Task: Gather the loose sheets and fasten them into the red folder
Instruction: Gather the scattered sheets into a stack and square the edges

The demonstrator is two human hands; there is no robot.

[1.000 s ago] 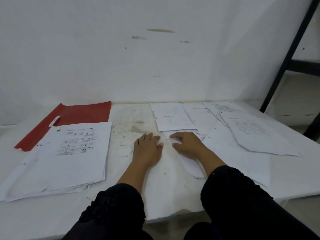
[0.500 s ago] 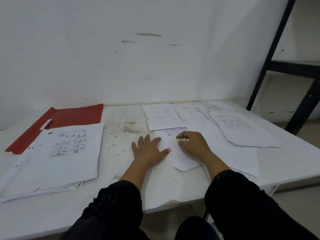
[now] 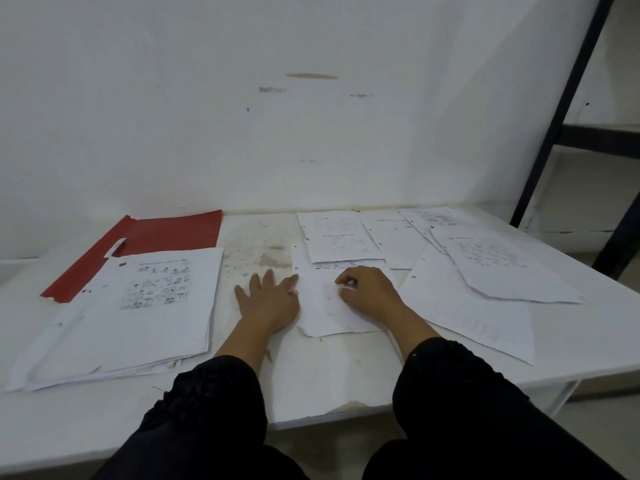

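Note:
The red folder lies open at the back left of the white table. A stack of printed sheets covers its near part. Several loose sheets are spread over the right half of the table. One punched sheet lies in the middle between my hands. My left hand lies flat on the table, its fingertips touching that sheet's left edge. My right hand rests on the same sheet with its fingers curled, pressing the paper down.
A white wall stands right behind the table. A black metal frame rises at the right, beyond the table's corner. The table's near edge is chipped in front of my black sleeves.
The middle sheet has slid toward me and turned straighter under my right hand. My left hand stayed flat beside it, fingers now at its edge.

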